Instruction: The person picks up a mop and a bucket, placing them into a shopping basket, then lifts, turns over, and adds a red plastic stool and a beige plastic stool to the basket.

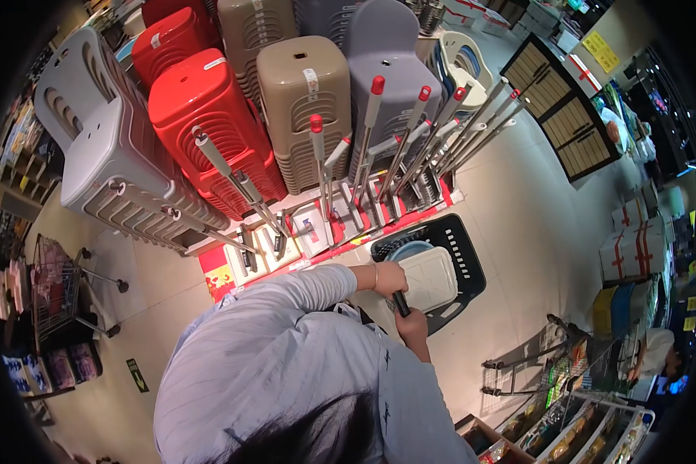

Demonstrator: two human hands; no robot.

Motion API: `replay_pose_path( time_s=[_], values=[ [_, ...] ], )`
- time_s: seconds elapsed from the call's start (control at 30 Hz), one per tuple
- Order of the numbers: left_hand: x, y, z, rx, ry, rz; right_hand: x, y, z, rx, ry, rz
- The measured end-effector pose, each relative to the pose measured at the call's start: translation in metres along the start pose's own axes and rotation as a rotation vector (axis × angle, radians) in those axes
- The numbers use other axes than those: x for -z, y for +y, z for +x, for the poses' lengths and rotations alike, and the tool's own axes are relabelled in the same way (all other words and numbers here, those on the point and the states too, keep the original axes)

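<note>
Two sets of fingers clench a short black bar handle at frame centre, left hand above right hand. Just beyond sits a black slotted plastic basket holding a white box.

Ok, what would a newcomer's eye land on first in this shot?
The bright red stools, stacked at the upper left beside tan stools and grey stools, jump out first. In front of them leans a row of red-tipped mop handles. At the centre, the left hand and right hand grip the black handle of a black basket holding a white container.
</note>
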State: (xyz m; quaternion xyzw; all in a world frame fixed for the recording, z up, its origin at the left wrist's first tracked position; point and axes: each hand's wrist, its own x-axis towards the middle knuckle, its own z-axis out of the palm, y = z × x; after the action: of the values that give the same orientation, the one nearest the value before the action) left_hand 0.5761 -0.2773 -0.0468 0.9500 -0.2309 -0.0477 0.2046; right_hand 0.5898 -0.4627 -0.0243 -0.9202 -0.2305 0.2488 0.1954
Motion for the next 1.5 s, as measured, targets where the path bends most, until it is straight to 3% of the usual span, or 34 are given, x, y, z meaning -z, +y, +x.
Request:
replay_pose_path(
  time_s=[0.07, 0.37, 0.47, 0.53, 0.67, 0.8, 0.9, 0.93, 1.0, 1.07, 1.13, 1.2, 1.23, 1.27, 1.3, 1.33, 1.37, 1.4, 1.5],
  values=[
    [0.000, -0.001, -0.010, 0.047, -0.060, -0.009, -0.007, -0.005, -0.004, 0.013, -0.023, 0.023],
    [0.007, -0.026, -0.065, -0.033, 0.238, -0.334, -0.017, -0.020, -0.015, -0.079, -0.023, 0.009],
    [0.021, -0.030, -0.096, 0.093, 0.286, -0.489, 0.003, -0.048, -0.022, -0.146, -0.079, 0.067],
    [0.038, -0.039, -0.127, 0.357, 0.103, -0.681, 0.006, -0.060, -0.024, -0.209, -0.134, 0.126],
    [0.071, -0.044, -0.212, 0.456, 0.104, -0.720, -0.015, -0.046, -0.026, -0.144, -0.103, 0.037],
    [0.107, -0.034, -0.300, 0.487, 0.394, -1.067, -0.015, -0.028, -0.022, -0.060, -0.135, 0.140],
    [0.146, -0.020, -0.360, 0.589, 0.733, -1.388, -0.003, -0.023, -0.019, -0.058, -0.194, 0.145],
    [0.161, -0.016, -0.381, 0.627, 0.823, -1.422, -0.013, 0.013, -0.007, -0.105, -0.257, 0.112],
    [0.190, -0.005, -0.410, 0.688, 1.116, -1.255, 0.029, -0.054, -0.005, -0.120, -0.426, -0.608],
    [0.213, 0.000, -0.425, 0.731, 1.441, -1.060, 0.039, -0.080, 0.023, -0.086, -0.528, -0.872],
    [0.238, -0.001, -0.425, 0.803, 1.697, -0.799, 0.060, -0.186, 0.031, 0.022, -0.279, -0.562],
    [0.238, -0.032, -0.429, 0.873, 1.860, -0.551, 0.064, -0.285, 0.050, 0.466, -0.164, -0.222],
    [0.234, -0.056, -0.432, 0.896, 1.953, -0.480, 0.061, -0.342, 0.053, 0.504, -0.150, 0.006],
    [0.230, -0.079, -0.434, 0.915, 2.045, -0.404, 0.052, -0.376, 0.072, 0.741, -0.116, 0.134],
    [0.231, -0.097, -0.430, 1.047, 2.040, -0.353, 0.036, -0.408, 0.096, 0.834, -0.116, 0.288],
    [0.232, -0.117, -0.427, 1.179, 2.032, -0.299, 0.013, -0.440, 0.125, 0.831, -0.208, 0.544],
    [0.224, -0.140, -0.430, 1.387, 1.840, -0.003, -0.010, -0.469, 0.158, 0.801, -0.215, 0.547],
    [0.228, -0.151, -0.432, 1.559, 1.763, -0.111, -0.039, -0.493, 0.191, 0.799, -0.242, 0.592],
    [0.223, -0.190, -0.452, 1.773, 1.847, 0.075, -0.096, -0.554, 0.251, 0.643, -0.342, 0.567]
  ],
)
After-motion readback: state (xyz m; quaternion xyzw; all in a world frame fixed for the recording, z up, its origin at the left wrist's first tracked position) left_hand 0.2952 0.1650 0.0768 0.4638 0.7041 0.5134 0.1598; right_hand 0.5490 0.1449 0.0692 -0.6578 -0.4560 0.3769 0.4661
